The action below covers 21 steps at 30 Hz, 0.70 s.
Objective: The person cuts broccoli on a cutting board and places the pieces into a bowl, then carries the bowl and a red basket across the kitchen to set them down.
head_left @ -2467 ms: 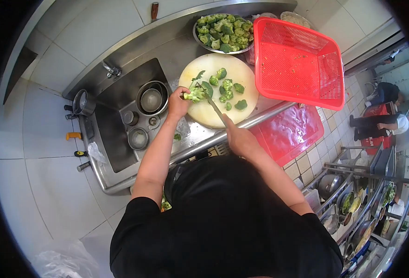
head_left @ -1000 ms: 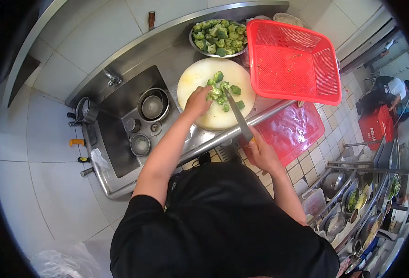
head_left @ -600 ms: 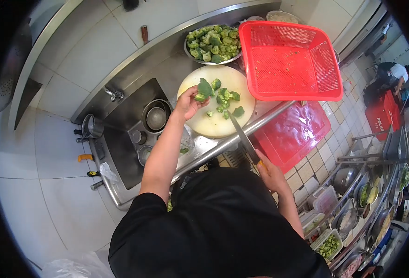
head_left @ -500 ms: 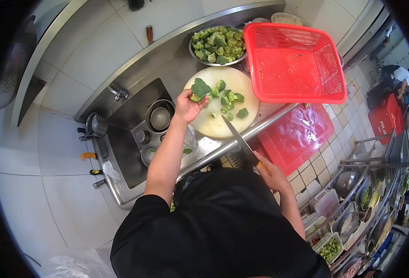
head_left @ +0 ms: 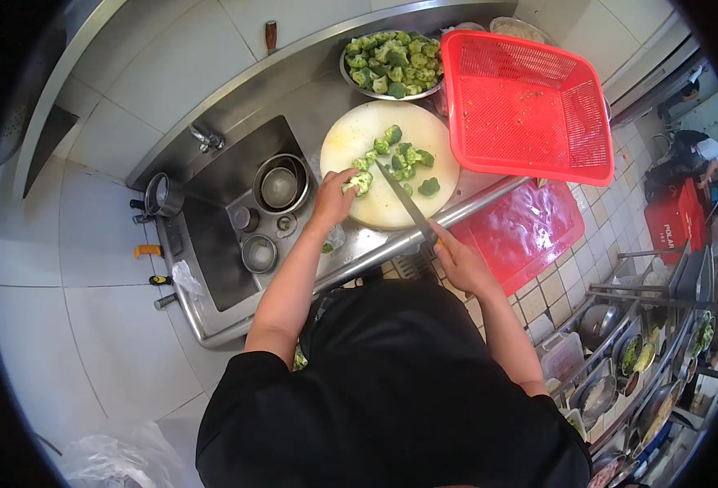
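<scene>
On the round pale cutting board (head_left: 359, 130), my left hand (head_left: 334, 198) grips a broccoli piece (head_left: 361, 183) near the board's left edge. My right hand (head_left: 463, 262) is closed round the handle of a large knife (head_left: 408, 201). Its blade reaches over the board, with the tip close beside the held piece. Several cut broccoli florets (head_left: 408, 159) lie on the board to the right of the tip, and one floret (head_left: 429, 187) sits apart near the right side.
A metal bowl heaped with broccoli (head_left: 395, 67) and a red basket (head_left: 505, 114) stand behind the board. The sink (head_left: 229, 236) with pots is at left. A red lid-like sheet (head_left: 530, 228) lies below the counter edge. A shelf rack and another person (head_left: 700, 154) are at right.
My left hand has lowered the broccoli to the board and turned it. The knife has moved up and left, its tip now beside that piece. The camera view has shifted slightly.
</scene>
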{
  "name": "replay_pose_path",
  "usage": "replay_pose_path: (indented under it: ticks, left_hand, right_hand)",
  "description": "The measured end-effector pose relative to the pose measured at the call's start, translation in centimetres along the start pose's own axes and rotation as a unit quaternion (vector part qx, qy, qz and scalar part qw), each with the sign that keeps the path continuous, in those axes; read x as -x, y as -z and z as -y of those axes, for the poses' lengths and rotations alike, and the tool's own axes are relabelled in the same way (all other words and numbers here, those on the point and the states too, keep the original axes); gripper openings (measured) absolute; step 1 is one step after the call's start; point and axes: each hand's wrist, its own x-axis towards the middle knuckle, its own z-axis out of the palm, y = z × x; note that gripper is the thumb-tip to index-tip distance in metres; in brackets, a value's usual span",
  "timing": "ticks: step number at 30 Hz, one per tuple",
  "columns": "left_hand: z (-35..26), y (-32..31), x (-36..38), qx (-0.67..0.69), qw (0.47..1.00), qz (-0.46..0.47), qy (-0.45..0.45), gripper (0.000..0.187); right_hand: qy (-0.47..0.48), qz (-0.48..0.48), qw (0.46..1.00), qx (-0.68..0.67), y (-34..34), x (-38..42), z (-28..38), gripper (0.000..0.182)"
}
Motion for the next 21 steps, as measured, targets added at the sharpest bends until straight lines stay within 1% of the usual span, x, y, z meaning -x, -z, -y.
replay_pose_path:
  ticks: [1,2,4,6,7,11,14,16,19,21]
  left_hand:
    - [-0.7,-0.6,0.6,0.033,0.998,-0.032,0.032,0.04]
    - [-0.7,-0.8,0.8,0.035,0.998,-0.031,0.036,0.04]
    - [-0.6,-1.2,1.1,0.03,0.998,-0.051,0.022,0.028]
    - [-0.7,-1.1,1.3,0.028,0.998,-0.045,0.025,0.027]
    - [-0.7,-0.9,1.4,0.024,0.999,-0.04,0.025,0.025]
    - [-0.1,-1.1,1.5,0.02,0.999,-0.048,0.01,0.026]
    - [-0.8,-1.2,1.7,0.004,0.999,-0.046,0.027,0.027]
    - [-1.3,-1.3,1.8,0.011,0.997,-0.038,0.062,0.027]
    - [-1.5,-1.6,1.9,0.019,0.996,-0.057,0.069,0.024]
    - [-1.8,-1.6,2.1,0.028,0.995,-0.047,0.081,0.024]
  right_hand:
    - [0.041,-0.01,0.999,0.018,-0.3,0.2,-0.5,0.053]
    - [0.082,-0.02,0.996,0.035,-0.5,0.4,-0.8,0.053]
    - [0.071,0.002,0.996,0.052,0.1,1.3,0.7,0.053]
    - [0.062,0.025,0.995,0.07,0.2,1.4,1.2,0.053]
    - [0.076,0.026,0.994,0.081,0.1,1.3,1.2,0.054]
    - [0.096,0.022,0.99,0.099,-0.2,0.7,1.1,0.055]
    - [0.071,0.045,0.993,0.078,-0.2,0.5,1.4,0.055]
    - [0.068,0.044,0.994,0.078,-0.1,0.4,1.7,0.055]
    - [0.073,0.039,0.993,0.083,-0.2,0.5,2.0,0.055]
    - [0.077,0.034,0.993,0.087,-0.4,0.5,2.0,0.055]
